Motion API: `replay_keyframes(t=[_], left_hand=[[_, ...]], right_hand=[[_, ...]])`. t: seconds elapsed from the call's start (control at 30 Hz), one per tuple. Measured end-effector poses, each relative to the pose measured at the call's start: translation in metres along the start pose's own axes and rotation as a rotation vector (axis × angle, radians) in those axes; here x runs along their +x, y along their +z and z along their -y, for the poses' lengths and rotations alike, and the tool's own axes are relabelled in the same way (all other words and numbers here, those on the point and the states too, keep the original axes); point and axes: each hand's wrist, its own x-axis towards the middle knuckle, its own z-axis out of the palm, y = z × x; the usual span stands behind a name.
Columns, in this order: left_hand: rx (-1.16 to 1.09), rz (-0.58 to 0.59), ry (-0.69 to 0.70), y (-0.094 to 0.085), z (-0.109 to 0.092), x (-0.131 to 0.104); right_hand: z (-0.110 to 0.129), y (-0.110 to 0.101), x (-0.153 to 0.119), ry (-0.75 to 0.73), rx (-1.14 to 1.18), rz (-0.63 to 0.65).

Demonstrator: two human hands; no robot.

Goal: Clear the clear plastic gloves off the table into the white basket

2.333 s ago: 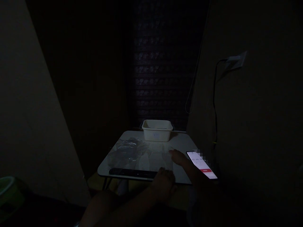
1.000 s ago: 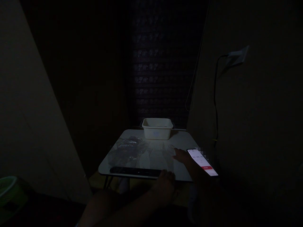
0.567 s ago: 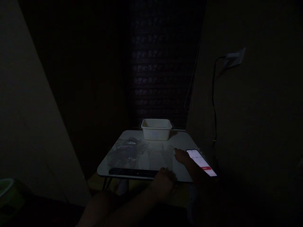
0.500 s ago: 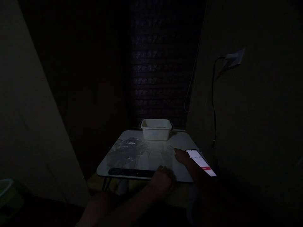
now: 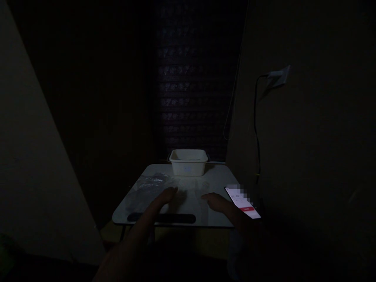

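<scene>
The room is very dark. On a small white table [image 5: 217, 176] lies a clear, crinkled plastic sheet or bag [image 5: 147, 190], spread over the left part. My left hand [image 5: 168, 195] is over the middle of the table, beside the plastic; its fingers are too dim to make out. Farther right, my right hand [image 5: 216, 201] is low over the tabletop, fingers directed left, near a faint clear piece of plastic [image 5: 205, 196]. Whether either hand grips any plastic is hidden by the dark.
A white tub [image 5: 188, 168] with side handles stands at the table's back edge. A lit phone [image 5: 242, 201] lies at the right edge. A dark slot [image 5: 176, 218] runs along the front. A cable [image 5: 256, 129] hangs from a wall socket [image 5: 279, 76].
My left hand has moved from the front edge up and left over the tabletop. My right hand has shifted slightly left and nearer. The view has turned a little.
</scene>
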Motion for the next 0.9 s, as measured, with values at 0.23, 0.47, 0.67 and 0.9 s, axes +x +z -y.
replay_keyframes(t=[0.23, 0.47, 0.67, 0.9], left_hand=[[-0.904, 0.166, -0.314, 0.005, 0.011, 0.02], [-1.161, 0.12, -0.332, 0.02, 0.012, 0.043], [-1.11, 0.099, -0.295, 0.029, 0.011, 0.048], [-1.073, 0.062, -0.269, 0.031, 0.012, 0.049]], right_hand=[[-0.009, 0.003, -0.004, -0.079, -0.043, 0.022], [-0.011, -0.006, -0.019, -0.055, -0.095, 0.007], [-0.003, -0.008, -0.027, -0.093, -0.191, -0.016], [-0.001, -0.005, -0.027, -0.155, -0.181, 0.005]])
